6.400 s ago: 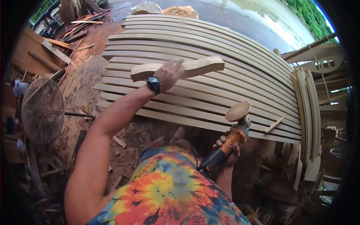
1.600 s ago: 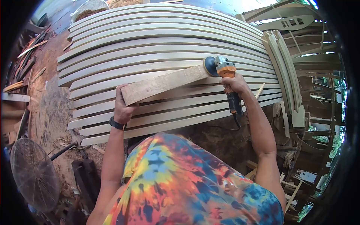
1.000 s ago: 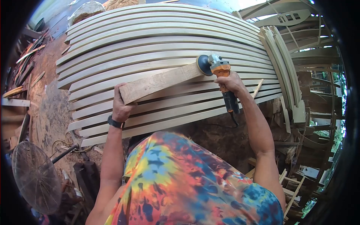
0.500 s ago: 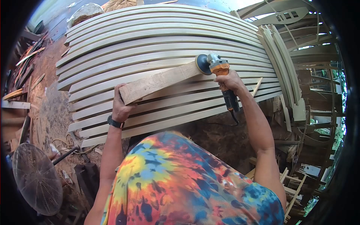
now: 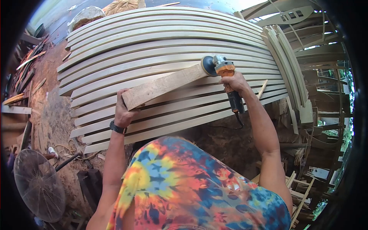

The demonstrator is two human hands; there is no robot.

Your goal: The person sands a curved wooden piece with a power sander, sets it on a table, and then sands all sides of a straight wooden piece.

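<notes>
A thick, pale wooden block (image 5: pixel 165 85) lies slantwise over a wide row of long wooden strips (image 5: pixel 168 119). My left hand (image 5: pixel 124 109), with a dark watch on the wrist, is closed round the block's lower left end. My right hand (image 5: pixel 234 82) grips the body of an orange and black angle grinder (image 5: pixel 225 68) with a grey metal head. The grinder's round disc (image 5: pixel 209 66) is against the far right end of the block. A black cord hangs from the tool's lower end.
A round fan (image 5: pixel 39 185) stands at the lower left, with a person's foot (image 5: pixel 53 152) just beyond it. More boards (image 5: pixel 289 69) lie across the strips' right ends. Scrap wood (image 5: pixel 28 76) is piled at the left. A sack (image 5: pixel 86 16) sits at the back.
A person's foot has come into view behind the fan at the left. My hands, the block and the grinder have barely shifted.
</notes>
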